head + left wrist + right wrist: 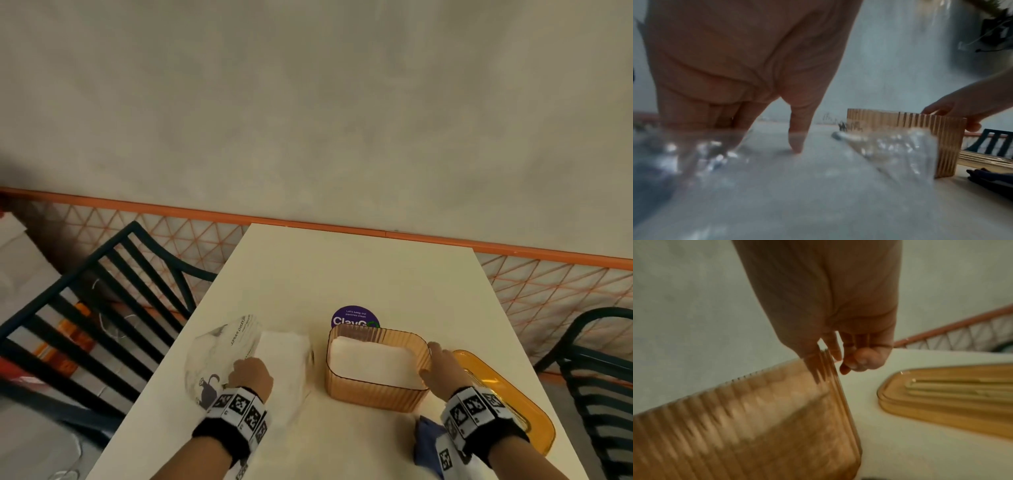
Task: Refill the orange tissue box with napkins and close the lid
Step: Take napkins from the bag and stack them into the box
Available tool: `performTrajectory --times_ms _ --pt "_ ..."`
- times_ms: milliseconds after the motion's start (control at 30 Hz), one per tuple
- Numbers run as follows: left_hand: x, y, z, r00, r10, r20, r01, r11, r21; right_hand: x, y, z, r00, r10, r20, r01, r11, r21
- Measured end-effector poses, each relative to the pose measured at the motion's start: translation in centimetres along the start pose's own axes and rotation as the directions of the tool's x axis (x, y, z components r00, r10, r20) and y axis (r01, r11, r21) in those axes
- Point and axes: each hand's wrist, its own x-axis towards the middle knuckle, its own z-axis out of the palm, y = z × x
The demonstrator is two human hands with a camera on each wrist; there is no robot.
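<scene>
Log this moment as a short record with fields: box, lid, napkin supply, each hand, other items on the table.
box: ribbed translucent orange plastic tissue box, open, white napkins inside
lid: flat orange plastic lid, off, lying on the white table right of the box
supply: clear plastic napkin pack, stack of white napkins showing
left hand: left hand on the pack, fingers reaching in
right hand: right hand grips the box's right wall
other: round purple sticker behind box; dark blue cloth at near edge

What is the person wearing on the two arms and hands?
Both hands, left hand and right hand, are bare, without gloves or rings in view. Each wrist carries a black band topped by a white strap of black square markers. No sleeves show.
</scene>
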Motion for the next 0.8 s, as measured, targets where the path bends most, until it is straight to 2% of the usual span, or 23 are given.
performTrajectory --times_ms 133,233,333,433,500,600,667,733,800 --pt "0.4 -0.1 0.8 0.999 -0.047 -0.027 0.046 0.997 -0.058 0.3 0.1 0.9 0.999 0.044 0.023 -0.045 0.999 0.013" --pt "-0.2 0.1 1.2 0.988 -0.057 -0.145 0.051 0.998 -0.04 0.3 -0.2 0.9 0.998 0.063 0.018 -0.064 0.998 0.026" --pt "-0.2 0.0 1.7 0.973 -0.002 -0.233 0.004 1.0 0.005 0.2 -0.3 1.0 0.997 0.071 0.004 -0.071 0.997 0.015" --pt "-0.1 -0.3 1.8 0.971 0.043 -0.233 -0.059 0.996 -0.064 0.2 -0.4 1.0 0.997 0.073 0.006 -0.073 0.997 0.012" --pt "0.1 -0.4 1.7 0.98 0.056 -0.192 -0.09 0.981 -0.171 0.2 -0.4 1.0 0.997 0.074 0.01 -0.074 0.997 0.011" --pt "0.2 -0.8 0.8 0.997 0.028 -0.067 -0.057 0.878 -0.476 0.2 -0.4 0.9 0.997 0.067 0.022 -0.068 0.998 0.017" --pt "0.2 -1.2 -0.1 0.999 0.032 0.034 -0.004 0.789 -0.615 0.1 -0.3 0.6 0.998 0.054 0.04 -0.055 0.998 0.019" --pt "-0.3 -1.6 -1.6 0.991 0.102 0.089 -0.01 0.713 -0.701 0.1 -0.1 -0.2 0.999 0.027 0.043 -0.028 0.999 0.025" --pt "-1.2 -1.9 -3.5 0.975 0.2 0.099 -0.051 0.631 -0.774 0.0 -0.2 -1.7 0.999 -0.025 -0.02 0.026 0.997 0.069"
